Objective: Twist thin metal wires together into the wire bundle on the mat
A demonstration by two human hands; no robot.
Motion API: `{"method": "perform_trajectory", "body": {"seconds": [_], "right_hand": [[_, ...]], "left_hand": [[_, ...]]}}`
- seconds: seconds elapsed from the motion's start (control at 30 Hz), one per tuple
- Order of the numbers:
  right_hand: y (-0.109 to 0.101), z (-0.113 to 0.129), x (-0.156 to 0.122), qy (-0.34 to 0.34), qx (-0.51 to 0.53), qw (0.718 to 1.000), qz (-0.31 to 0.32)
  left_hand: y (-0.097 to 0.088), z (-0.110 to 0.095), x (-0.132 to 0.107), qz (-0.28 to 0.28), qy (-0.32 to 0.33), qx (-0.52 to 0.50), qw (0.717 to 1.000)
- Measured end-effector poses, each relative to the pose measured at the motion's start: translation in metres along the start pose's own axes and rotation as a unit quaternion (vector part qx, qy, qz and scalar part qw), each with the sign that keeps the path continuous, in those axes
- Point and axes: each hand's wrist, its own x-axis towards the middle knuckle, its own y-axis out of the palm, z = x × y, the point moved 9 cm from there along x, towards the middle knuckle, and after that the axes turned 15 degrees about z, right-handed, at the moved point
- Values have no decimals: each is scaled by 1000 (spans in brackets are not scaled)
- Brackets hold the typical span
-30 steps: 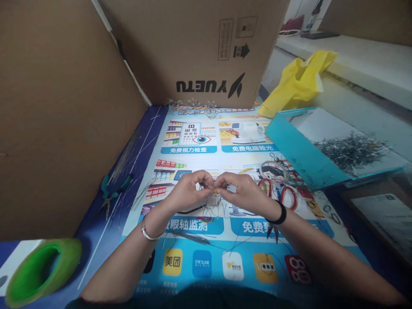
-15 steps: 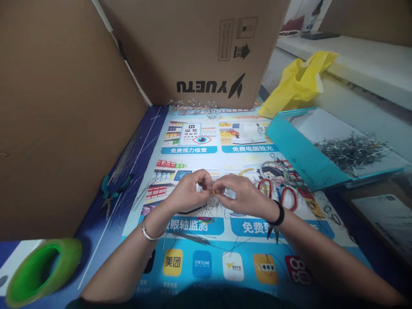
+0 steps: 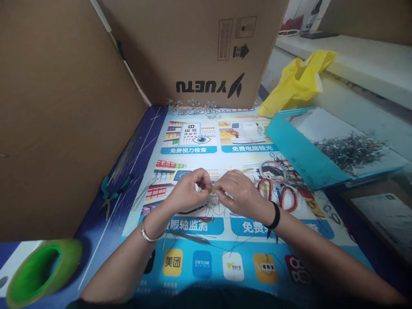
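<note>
Over the middle of the printed sheet, my left hand (image 3: 191,192) pinches with thumb and index finger at a small piece with a yellow bit. Thin wire loops (image 3: 214,209) hang just below the fingertips. My right hand (image 3: 240,194) meets it from the right, its fingers curled and pinched at the same wire. The fingertips hide most of the small piece. Red-handled scissors (image 3: 289,199) lie beside my right wrist, their blades partly under the forearm. A few cut wires (image 3: 193,238) rest on the sheet below my hands.
Teal-handled pliers (image 3: 111,195) lie at the left. A tape roll (image 3: 45,272) stands front left. Cardboard (image 3: 206,47) walls the back and left. At the right are a teal box (image 3: 291,148) holding a wire heap (image 3: 352,152) and a yellow bag (image 3: 294,86).
My right hand has rolled forward slightly, its fingers closing further over the small piece, so less of the yellow shows. My left hand stays nearly in place.
</note>
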Motion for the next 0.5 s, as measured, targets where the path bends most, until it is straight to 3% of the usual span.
{"method": "perform_trajectory", "body": {"seconds": [0.33,0.5], "right_hand": [[-5,5,-3,14,73,997,-6],[-3,11,-2,-9,55,998,13]], "left_hand": [[-10,-11,-7,-55,-2,61,997],[-9,-25,-13,-105,30,151,983]]}}
